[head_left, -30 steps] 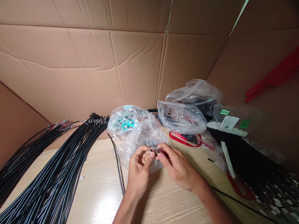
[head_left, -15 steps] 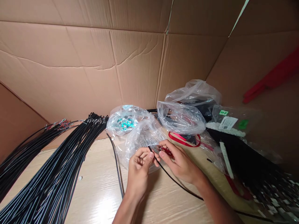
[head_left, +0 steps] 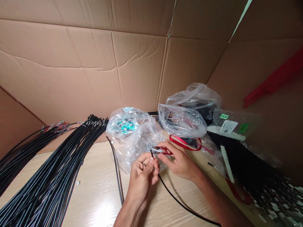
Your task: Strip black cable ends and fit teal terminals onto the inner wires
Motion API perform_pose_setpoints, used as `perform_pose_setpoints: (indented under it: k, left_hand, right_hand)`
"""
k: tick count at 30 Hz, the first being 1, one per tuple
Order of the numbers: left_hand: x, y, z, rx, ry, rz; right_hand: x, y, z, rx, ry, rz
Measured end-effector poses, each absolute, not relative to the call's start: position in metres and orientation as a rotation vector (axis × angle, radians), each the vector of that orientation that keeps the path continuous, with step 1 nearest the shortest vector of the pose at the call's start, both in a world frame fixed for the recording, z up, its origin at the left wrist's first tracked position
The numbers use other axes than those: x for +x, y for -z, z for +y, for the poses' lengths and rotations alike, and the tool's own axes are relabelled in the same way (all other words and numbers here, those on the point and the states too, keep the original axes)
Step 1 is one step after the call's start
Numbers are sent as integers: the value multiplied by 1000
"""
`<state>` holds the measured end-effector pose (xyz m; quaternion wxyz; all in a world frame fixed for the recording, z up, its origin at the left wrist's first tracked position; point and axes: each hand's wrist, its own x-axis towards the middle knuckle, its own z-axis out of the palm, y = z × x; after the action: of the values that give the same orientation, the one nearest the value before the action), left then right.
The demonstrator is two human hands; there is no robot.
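Note:
My left hand pinches the end of a thin black cable, which trails down to the lower right across the wooden tabletop. My right hand holds small red-handled snips, their metal tips right by the cable end. Just behind both hands lies a clear plastic bag of small silvery metal parts. Beside it sits a clear bag of teal-coloured parts.
Two large bundles of black cables fan out on the left. Further clear bags, a red strap and a dark heap with white bits lie to the right. Cardboard walls stand behind the table.
The black cable end has come up into my left hand, and its length now stretches to the lower right. My hands have drawn closer, bringing the snips to the cable end.

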<state>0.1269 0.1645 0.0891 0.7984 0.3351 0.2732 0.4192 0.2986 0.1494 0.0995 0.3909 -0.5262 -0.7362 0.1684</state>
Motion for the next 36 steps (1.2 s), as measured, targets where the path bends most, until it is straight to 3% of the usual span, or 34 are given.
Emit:
perform_pose_setpoints:
  k: [18, 36]
  left_hand:
    - [125, -87, 166, 514, -818, 530]
    - [130, -87, 165, 389, -790, 577]
  right_hand:
    - [302, -103, 164, -1296, -363, -2006]
    - [303, -89, 165, -1354, -702, -1771]
